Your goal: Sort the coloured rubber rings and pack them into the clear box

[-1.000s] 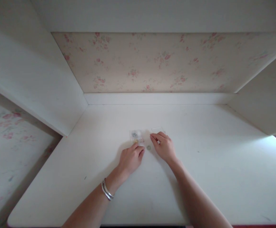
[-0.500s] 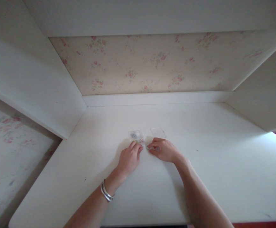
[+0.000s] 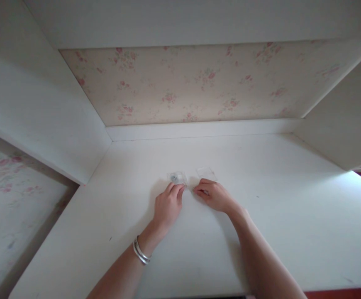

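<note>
1. At the fingertips of the left hand (image 3: 167, 203), curled together, lies a small clear packet (image 3: 177, 178), pinned to the white desk (image 3: 261, 232).
2. Just beside it, the right hand (image 3: 216, 195) pinches something too small to tell.
3. Beyond lies a second clear packet (image 3: 206, 172), apart from the fingers.
4. Silver bangles (image 3: 140, 252) circle the left wrist.

The white desk (image 3: 261, 216) lies bare from three to six o'clock. Side panels at nine (image 3: 43, 124) and three, plus the flowered back wall (image 3: 199, 83) at twelve, box it in.

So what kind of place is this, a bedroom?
Probably a home, maybe a bedroom: a white desk built into an alcove, flowery wallpaper behind it, and both hands at small clear packets.
</note>
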Demonstrator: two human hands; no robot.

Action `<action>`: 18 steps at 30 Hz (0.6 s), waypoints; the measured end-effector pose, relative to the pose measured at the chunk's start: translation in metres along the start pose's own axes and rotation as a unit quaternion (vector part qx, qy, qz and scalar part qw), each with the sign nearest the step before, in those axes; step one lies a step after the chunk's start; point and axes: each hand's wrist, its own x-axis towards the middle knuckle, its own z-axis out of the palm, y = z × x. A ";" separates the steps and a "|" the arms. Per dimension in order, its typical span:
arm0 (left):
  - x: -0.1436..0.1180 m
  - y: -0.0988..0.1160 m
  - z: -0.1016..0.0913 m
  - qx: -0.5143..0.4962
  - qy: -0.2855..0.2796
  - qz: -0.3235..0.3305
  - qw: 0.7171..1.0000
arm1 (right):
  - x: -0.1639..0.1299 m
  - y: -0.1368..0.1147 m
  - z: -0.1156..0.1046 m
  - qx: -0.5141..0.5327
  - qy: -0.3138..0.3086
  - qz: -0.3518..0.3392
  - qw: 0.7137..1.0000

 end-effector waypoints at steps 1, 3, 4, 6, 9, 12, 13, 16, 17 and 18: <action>-0.002 -0.001 -0.001 0.002 -0.004 0.001 1.000 | 0.000 0.001 0.000 0.007 0.007 0.002 1.000; -0.005 -0.004 -0.003 0.019 -0.014 -0.003 1.000 | 0.002 0.002 0.002 0.018 0.030 0.009 0.999; -0.005 -0.006 -0.004 0.031 -0.020 -0.007 0.999 | 0.003 0.002 0.004 0.023 0.047 0.013 0.999; -0.006 -0.009 -0.005 0.052 -0.035 -0.016 0.998 | 0.005 0.000 0.010 0.034 0.090 0.019 0.995; -0.006 -0.013 -0.007 0.063 -0.054 -0.019 0.996 | 0.010 -0.007 0.024 0.040 0.153 0.019 0.987; -0.008 -0.016 -0.010 0.062 -0.062 -0.017 0.996 | 0.015 -0.016 0.037 0.028 0.187 0.016 0.982; -0.008 -0.016 -0.011 0.062 -0.063 -0.017 0.996 | 0.017 -0.019 0.040 0.025 0.195 0.017 0.980; -0.009 -0.015 -0.014 0.068 -0.057 -0.015 0.996 | 0.023 -0.022 0.045 0.017 0.211 0.028 0.977; -0.010 -0.014 -0.015 0.071 -0.055 -0.014 0.996 | 0.025 -0.021 0.045 0.015 0.210 0.032 0.977; -0.010 -0.013 -0.015 0.071 -0.053 -0.010 0.996 | 0.027 -0.020 0.044 0.012 0.208 0.035 0.977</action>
